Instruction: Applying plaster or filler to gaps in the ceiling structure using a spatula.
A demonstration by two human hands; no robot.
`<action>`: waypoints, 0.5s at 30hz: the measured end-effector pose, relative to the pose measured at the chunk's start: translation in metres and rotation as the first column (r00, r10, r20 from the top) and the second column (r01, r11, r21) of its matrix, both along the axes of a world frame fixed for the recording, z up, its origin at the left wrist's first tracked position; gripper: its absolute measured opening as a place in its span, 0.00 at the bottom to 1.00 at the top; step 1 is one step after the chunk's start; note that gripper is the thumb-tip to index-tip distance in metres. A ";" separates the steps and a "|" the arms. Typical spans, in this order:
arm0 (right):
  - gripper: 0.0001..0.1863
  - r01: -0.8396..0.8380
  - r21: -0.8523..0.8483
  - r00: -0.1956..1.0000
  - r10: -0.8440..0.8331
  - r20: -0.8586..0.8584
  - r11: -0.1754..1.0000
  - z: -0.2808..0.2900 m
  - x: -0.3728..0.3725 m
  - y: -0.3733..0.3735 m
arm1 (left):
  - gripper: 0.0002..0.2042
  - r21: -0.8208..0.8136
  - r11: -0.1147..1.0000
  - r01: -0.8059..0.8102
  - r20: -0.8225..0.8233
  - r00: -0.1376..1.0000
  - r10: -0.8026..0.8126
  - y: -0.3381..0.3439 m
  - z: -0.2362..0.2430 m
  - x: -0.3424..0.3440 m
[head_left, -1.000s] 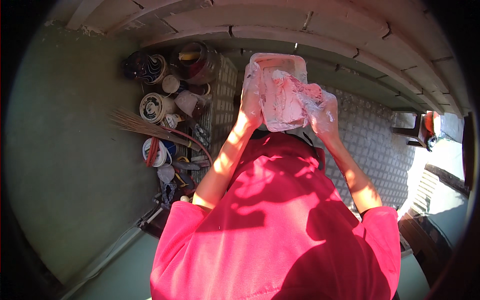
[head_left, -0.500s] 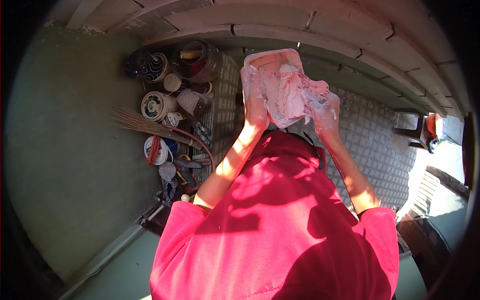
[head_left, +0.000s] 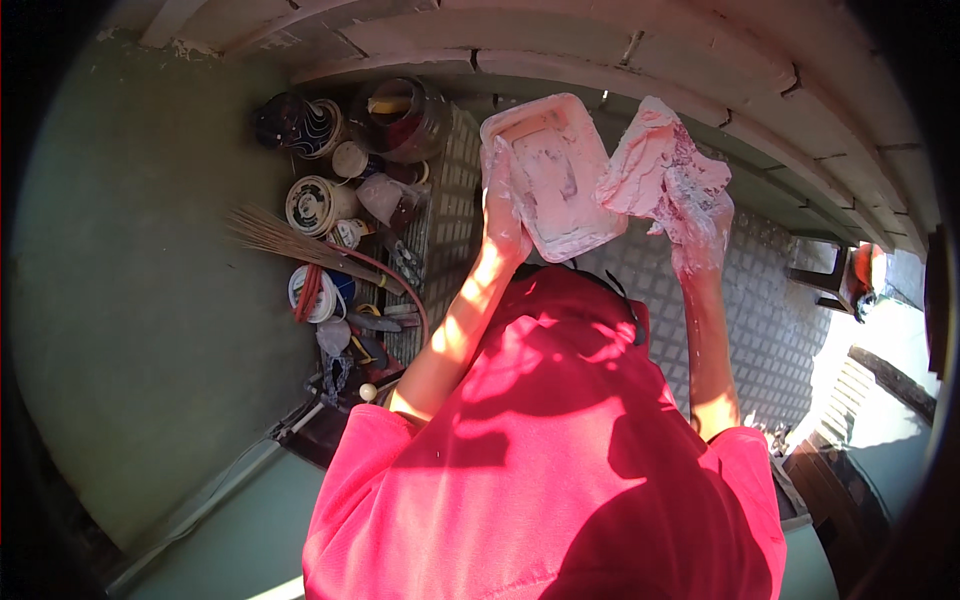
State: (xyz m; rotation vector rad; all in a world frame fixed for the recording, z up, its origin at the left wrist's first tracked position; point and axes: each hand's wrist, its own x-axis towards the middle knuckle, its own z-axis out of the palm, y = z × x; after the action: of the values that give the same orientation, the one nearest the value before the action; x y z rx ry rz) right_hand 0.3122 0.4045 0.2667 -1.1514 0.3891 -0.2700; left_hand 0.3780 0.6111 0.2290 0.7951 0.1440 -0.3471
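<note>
My left hand [head_left: 504, 222] grips the near left side of a shallow rectangular tub [head_left: 582, 240], tilted up toward me. Pinkish-white paste [head_left: 548, 168] coats the tub's bottom and inner walls. To the right of the tub, apart from it, my right hand [head_left: 704, 228] is closed around a putty spreader [head_left: 640, 160] heaped with the same paste. The paste hides the spreader's handle and most of its blade. Both hands are smeared with paste, the right one heavily over the fingers.
Along the left wall stand several paint buckets [head_left: 318, 205], a large clear container [head_left: 400, 120], a twig broom [head_left: 290, 248] and a red hose [head_left: 405, 290]. A ribbed pinkish wall [head_left: 560, 40] curves across the top. A dark stool [head_left: 822, 268] stands at the right on the patterned floor [head_left: 745, 310].
My right hand has lifted the loaded spreader out of the tub and moved right. The tub's inside now shows less paste. My left hand stays on the tub.
</note>
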 end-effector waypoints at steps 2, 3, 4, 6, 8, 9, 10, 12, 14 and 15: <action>0.16 0.021 0.007 0.999 -0.021 0.028 1.000 -0.012 0.001 -0.002 | 0.28 -0.093 0.995 0.028 0.023 0.999 -0.026 0.006 -0.008 0.004; 0.17 0.040 0.022 0.998 -0.041 0.051 0.999 -0.024 0.004 -0.004 | 0.28 -0.125 0.992 -0.021 0.000 1.000 0.021 0.010 -0.022 0.003; 0.18 0.000 0.013 0.998 -0.001 0.069 1.000 -0.035 0.006 -0.005 | 0.27 -0.171 0.985 -0.028 -0.054 0.998 0.019 0.016 -0.034 0.006; 0.18 -0.032 0.090 0.992 0.021 0.123 0.995 -0.053 0.015 0.007 | 0.29 -0.156 0.987 -0.045 -0.143 0.990 0.022 0.031 -0.048 0.005; 0.18 -0.061 0.165 0.986 0.033 0.164 0.984 -0.074 0.021 0.014 | 0.31 -0.003 0.998 -0.063 -0.181 0.982 0.061 0.043 -0.066 0.002; 0.19 -0.071 0.201 0.987 0.039 0.156 0.977 -0.085 0.024 0.018 | 0.31 -0.001 0.998 -0.056 -0.178 0.982 0.054 0.045 -0.069 0.003; 0.20 -0.080 0.237 0.988 0.046 0.147 0.968 -0.096 0.028 0.021 | 0.31 0.020 0.998 -0.065 -0.178 0.982 0.068 0.046 -0.073 0.005; 0.20 -0.083 0.263 0.989 0.049 0.136 0.961 -0.107 0.033 0.031 | 0.30 0.059 0.992 -0.111 -0.185 0.975 0.120 0.053 -0.082 0.005; 0.21 -0.097 0.333 0.989 0.055 0.134 0.938 -0.119 0.038 0.041 | 0.30 0.061 0.988 -0.141 -0.228 0.962 0.151 0.058 -0.092 0.010; 0.21 -0.092 0.337 0.990 0.050 0.131 0.937 -0.128 0.042 0.046 | 0.29 0.060 0.983 -0.176 -0.266 0.946 0.186 0.060 -0.097 0.013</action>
State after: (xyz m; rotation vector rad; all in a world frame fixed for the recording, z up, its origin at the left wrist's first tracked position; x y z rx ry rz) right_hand 0.3547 0.4502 0.1383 -0.8001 0.2734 -0.1982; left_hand 0.3911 0.6714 0.1320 0.7599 0.4790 -0.2780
